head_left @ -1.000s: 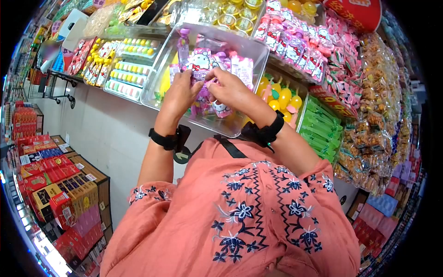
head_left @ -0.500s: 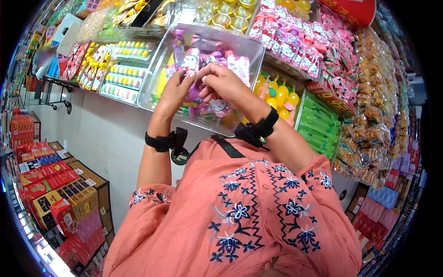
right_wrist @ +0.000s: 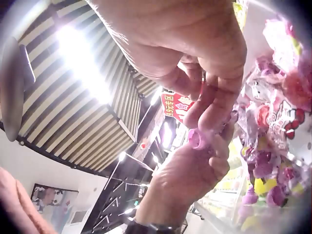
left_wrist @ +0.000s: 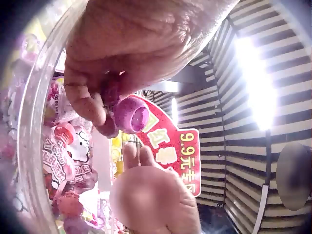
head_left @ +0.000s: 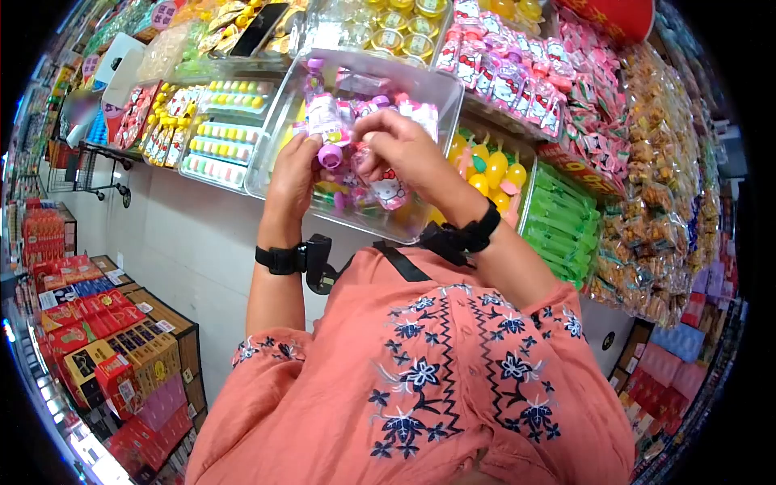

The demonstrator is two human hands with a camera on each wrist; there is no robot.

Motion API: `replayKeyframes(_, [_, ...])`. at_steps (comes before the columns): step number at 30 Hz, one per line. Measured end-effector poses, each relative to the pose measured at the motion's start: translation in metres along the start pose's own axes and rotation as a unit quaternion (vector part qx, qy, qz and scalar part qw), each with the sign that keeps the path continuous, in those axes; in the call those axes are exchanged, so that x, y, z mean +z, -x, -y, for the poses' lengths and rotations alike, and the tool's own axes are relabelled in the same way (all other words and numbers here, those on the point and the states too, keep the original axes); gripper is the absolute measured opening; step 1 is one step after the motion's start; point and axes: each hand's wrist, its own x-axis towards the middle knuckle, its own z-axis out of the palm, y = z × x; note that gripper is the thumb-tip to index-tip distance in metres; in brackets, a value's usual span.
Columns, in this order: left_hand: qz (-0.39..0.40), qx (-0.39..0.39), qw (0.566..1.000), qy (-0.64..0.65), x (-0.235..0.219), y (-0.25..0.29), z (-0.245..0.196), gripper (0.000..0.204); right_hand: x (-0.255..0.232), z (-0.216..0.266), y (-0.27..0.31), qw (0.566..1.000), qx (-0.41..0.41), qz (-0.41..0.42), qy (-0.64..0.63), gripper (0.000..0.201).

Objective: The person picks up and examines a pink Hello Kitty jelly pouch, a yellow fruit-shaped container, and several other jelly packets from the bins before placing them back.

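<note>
In the head view my left hand (head_left: 291, 174) grips a small purple-capped bottle (head_left: 325, 120) with a white and purple printed body, its cap end toward me. The left wrist view shows the round purple cap (left_wrist: 131, 114) sticking out past the thumb and fingers. My right hand (head_left: 408, 158) hovers just right of the bottle, fingers loosely bent and holding nothing; its fingertips come close to the cap (right_wrist: 196, 139) in the right wrist view. Both hands are over a clear plastic bin (head_left: 457, 101) with pink and purple cartoon-cat packs (head_left: 388, 191) in it.
Right of the bin are yellow fruit-shaped packs (head_left: 495, 171), green packets (head_left: 558, 226) and pink cartoon packs (head_left: 517, 81). Trays of colourful round sweets (head_left: 226, 133) adjoin it on the left. Cupped yellow sweets (head_left: 408, 36) stand behind. Stacked boxes (head_left: 121, 339) fill the lower left.
The left hand has lifted and turned the bottle, so its purple cap now faces me. The right hand has drawn slightly away to the right.
</note>
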Motion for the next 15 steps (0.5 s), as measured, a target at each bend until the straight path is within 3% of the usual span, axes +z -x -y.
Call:
replayKeyframes(2, [0.000,0.017,0.999,0.050,0.003,0.006,-0.004,0.029,-0.005,0.007,0.004,0.998,-0.002,-0.062,0.029,0.029])
replayKeyframes(5, [0.019,0.035,0.993,0.112,0.011,0.009,-0.006,0.030,-0.007,0.023,0.006,0.996,0.017,-0.070,0.058,0.034])
replayKeyframes(9, [0.069,0.056,0.975,0.202,0.036,0.012,-0.006,0.030,-0.010,0.014,0.000,1.000,0.002,-0.025,0.001,0.033])
replayKeyframes(15, [0.131,0.038,0.973,0.187,0.052,0.010,0.001,0.030,-0.023,0.013,0.005,0.996,-0.053,-0.054,-0.038,0.028])
